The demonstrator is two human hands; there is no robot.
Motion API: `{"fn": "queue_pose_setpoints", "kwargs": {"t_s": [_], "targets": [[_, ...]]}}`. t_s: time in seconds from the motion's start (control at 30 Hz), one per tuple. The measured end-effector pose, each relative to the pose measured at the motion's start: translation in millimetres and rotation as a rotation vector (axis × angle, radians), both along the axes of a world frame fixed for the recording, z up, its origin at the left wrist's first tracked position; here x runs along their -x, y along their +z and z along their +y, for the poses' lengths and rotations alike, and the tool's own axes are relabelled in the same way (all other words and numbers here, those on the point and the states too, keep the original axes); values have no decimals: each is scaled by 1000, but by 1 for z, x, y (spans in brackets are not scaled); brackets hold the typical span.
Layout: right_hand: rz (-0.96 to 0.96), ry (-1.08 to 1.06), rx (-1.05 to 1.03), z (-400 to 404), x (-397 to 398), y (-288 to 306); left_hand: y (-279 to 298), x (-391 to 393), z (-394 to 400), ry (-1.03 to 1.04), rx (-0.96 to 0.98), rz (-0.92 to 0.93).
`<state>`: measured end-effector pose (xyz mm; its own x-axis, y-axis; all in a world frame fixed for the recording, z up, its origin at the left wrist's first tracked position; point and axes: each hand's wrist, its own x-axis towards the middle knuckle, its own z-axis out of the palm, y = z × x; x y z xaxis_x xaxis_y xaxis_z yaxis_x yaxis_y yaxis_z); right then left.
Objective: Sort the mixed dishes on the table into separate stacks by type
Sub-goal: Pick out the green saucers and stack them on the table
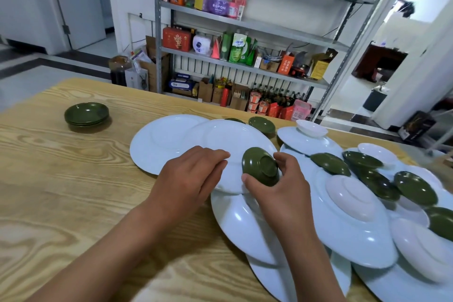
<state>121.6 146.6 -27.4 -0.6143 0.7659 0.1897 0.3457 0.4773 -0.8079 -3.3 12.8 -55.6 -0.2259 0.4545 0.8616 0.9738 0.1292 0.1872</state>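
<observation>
While the right hand (282, 191) grips a glossy olive-green bowl (261, 167) tilted underside-out, the left hand (193, 174) rests relaxed.

A single head-worn camera is looking forward and down, close over the wooden table (73, 179), facing metal shelving (245, 24)

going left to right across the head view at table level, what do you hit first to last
Stack of green dishes → far-left white plate → left hand → green bowl held bottom-up in the right hand → upside-down white bowl on a big plate → green dishes at the right edge.
</observation>
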Motion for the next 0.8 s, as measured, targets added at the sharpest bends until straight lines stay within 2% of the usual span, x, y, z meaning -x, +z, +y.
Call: {"fn": "queue_pose_setpoints", "kwargs": {"t_s": [0.17, 0.3, 0.43, 0.6, 0.8], "targets": [[244, 84, 169, -12, 10, 23, -1, -2, 1, -55, 12, -37], [360, 145, 268, -21, 24, 33, 4, -3, 0, -53, -13, -118], [367, 211, 295, -35, 40, 39, 9, -5, -1, -62, -20, -236], [379, 298, 408, -56, 64, 43, 1, 4, 0, -26, -157, -443], [382, 324, 506, -78, 97, 45, 0, 31, -11, 47, -235, -460]]}}
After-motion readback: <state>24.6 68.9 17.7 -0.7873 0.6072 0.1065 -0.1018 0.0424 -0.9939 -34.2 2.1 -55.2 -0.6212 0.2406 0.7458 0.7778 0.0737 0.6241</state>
